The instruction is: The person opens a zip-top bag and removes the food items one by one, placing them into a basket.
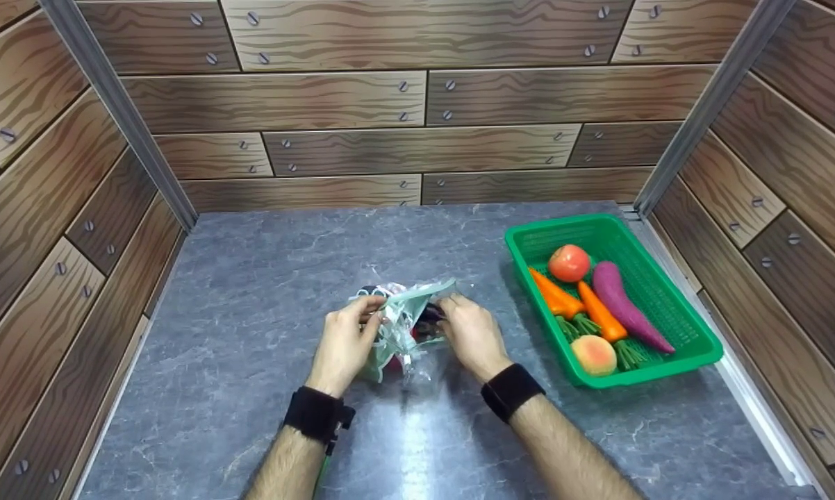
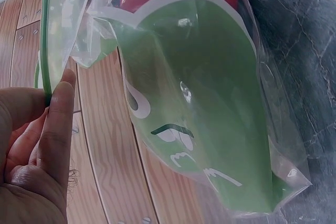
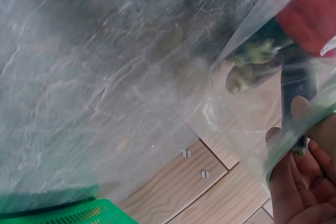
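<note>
A clear plastic zip bag with pale green printing stands between both hands above the table. My left hand pinches one end of its green zip strip between thumb and fingers. On the opposite side, my right hand pinches the bag's upper edge. The bag's mouth looks spread apart. Through the plastic show a red item and dark, long items with green stem ends; their exact kinds are partly hidden. In the left wrist view, the green printed front covers most of the contents.
A green plastic basket stands at the right. In it lie a red apple, a peach, two carrots with green tops, and a purple sweet potato. Wood-patterned walls enclose the grey marbled table.
</note>
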The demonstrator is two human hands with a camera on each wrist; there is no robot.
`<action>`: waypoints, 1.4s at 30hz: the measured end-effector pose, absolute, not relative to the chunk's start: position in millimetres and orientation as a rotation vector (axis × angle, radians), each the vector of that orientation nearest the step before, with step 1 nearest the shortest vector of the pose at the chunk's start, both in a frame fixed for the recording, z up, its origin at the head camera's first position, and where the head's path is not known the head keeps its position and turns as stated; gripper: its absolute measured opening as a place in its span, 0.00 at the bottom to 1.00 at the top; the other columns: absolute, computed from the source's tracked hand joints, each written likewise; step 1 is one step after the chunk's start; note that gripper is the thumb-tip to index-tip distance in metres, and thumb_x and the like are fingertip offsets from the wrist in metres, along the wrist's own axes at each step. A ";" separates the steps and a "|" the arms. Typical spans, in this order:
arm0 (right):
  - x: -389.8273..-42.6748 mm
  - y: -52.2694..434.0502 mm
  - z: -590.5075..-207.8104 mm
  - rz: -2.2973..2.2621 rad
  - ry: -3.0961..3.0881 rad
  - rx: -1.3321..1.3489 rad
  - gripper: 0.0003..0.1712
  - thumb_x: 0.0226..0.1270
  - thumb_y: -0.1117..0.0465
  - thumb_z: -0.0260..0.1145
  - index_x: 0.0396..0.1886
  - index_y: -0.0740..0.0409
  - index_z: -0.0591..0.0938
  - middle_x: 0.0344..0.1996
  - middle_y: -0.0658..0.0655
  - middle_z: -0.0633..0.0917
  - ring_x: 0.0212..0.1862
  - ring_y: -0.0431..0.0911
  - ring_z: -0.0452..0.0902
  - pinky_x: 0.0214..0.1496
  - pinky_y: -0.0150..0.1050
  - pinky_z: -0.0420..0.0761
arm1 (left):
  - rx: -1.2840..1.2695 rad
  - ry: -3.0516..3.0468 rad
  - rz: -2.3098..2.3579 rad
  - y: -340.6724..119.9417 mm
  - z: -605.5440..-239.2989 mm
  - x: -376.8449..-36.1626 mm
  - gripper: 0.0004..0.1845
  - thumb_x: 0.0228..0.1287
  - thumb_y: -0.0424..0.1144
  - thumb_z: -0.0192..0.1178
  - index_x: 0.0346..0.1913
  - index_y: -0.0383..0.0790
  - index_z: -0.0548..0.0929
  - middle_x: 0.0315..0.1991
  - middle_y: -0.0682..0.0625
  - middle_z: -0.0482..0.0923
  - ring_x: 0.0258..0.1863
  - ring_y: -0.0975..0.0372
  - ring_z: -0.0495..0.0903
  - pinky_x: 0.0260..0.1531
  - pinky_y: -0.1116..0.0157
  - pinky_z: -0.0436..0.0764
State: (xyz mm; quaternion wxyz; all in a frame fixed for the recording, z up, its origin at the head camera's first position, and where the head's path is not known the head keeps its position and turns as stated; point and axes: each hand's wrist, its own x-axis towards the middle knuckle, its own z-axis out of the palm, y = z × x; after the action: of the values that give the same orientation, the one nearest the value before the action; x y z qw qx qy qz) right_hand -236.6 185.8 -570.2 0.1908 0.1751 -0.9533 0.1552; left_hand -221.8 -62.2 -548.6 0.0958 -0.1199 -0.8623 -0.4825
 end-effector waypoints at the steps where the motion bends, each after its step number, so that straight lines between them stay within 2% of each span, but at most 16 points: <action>1: -235.9 186.9 -568.7 0.428 -2.678 0.491 0.18 0.66 0.69 0.88 0.53 0.59 0.93 0.47 0.60 0.96 0.46 0.59 0.96 0.49 0.57 0.99 | -0.362 -2.552 -1.426 -62.2 -548.4 -221.5 0.15 0.85 0.29 0.69 0.67 0.38 0.92 0.59 0.39 0.97 0.54 0.47 0.99 0.56 0.53 0.99; 6: -233.6 193.5 -562.5 0.404 -2.659 0.488 0.18 0.65 0.71 0.86 0.53 0.59 0.94 0.53 0.61 0.98 0.50 0.59 0.97 0.52 0.55 1.00 | -0.361 -2.548 -1.427 -61.7 -547.9 -221.7 0.15 0.85 0.30 0.69 0.67 0.38 0.92 0.59 0.39 0.97 0.54 0.47 0.99 0.54 0.55 1.00; 11: -231.1 203.2 -556.9 0.398 -2.616 0.501 0.17 0.65 0.71 0.86 0.52 0.59 0.95 0.46 0.59 0.97 0.46 0.58 0.96 0.50 0.56 0.99 | -0.363 -2.543 -1.437 -60.7 -547.9 -221.6 0.15 0.85 0.29 0.69 0.66 0.38 0.92 0.59 0.39 0.97 0.54 0.47 0.99 0.51 0.59 1.00; 15: -228.9 211.9 -553.1 0.381 -2.584 0.520 0.17 0.64 0.72 0.85 0.51 0.58 0.94 0.45 0.58 0.96 0.46 0.58 0.95 0.51 0.56 0.98 | -0.368 -2.535 -1.446 -60.0 -547.8 -221.8 0.14 0.84 0.30 0.70 0.66 0.38 0.92 0.58 0.39 0.98 0.53 0.47 0.99 0.49 0.61 1.00; 21: -226.3 223.8 -549.3 0.377 -2.524 0.558 0.18 0.65 0.71 0.86 0.53 0.58 0.94 0.45 0.57 0.95 0.46 0.58 0.94 0.49 0.55 0.97 | -0.367 -2.537 -1.434 -58.8 -548.0 -222.2 0.14 0.84 0.31 0.71 0.66 0.38 0.93 0.57 0.40 0.98 0.53 0.48 0.99 0.50 0.60 1.00; 29: -224.2 237.8 -543.4 0.353 -2.516 0.550 0.17 0.66 0.69 0.86 0.53 0.58 0.94 0.44 0.57 0.94 0.47 0.55 0.94 0.50 0.52 0.97 | -0.373 -2.530 -1.445 -58.8 -546.7 -221.4 0.15 0.83 0.27 0.68 0.65 0.37 0.92 0.57 0.39 0.98 0.52 0.47 0.99 0.51 0.57 1.00; 36: -221.9 248.1 -538.0 0.357 -2.514 0.548 0.13 0.71 0.67 0.85 0.53 0.56 0.95 0.44 0.55 0.95 0.47 0.54 0.94 0.49 0.51 0.97 | -0.376 -2.526 -1.442 -58.9 -545.8 -221.8 0.14 0.84 0.28 0.69 0.65 0.37 0.93 0.57 0.39 0.98 0.53 0.46 0.99 0.53 0.55 1.00; 42: -219.4 256.5 -531.1 0.365 -2.513 0.545 0.16 0.68 0.67 0.87 0.53 0.56 0.95 0.44 0.54 0.96 0.46 0.54 0.94 0.49 0.52 0.97 | -0.366 -2.537 -1.439 -59.6 -544.1 -221.6 0.14 0.84 0.28 0.69 0.66 0.37 0.92 0.57 0.39 0.98 0.53 0.46 0.99 0.53 0.56 1.00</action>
State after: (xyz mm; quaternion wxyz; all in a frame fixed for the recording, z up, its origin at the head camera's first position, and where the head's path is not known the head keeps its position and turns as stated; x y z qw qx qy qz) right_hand -219.4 256.5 -531.1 0.2689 0.2022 -0.9319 0.1353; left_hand -221.6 -59.6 -544.1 0.1007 -0.1239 -0.8587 -0.4870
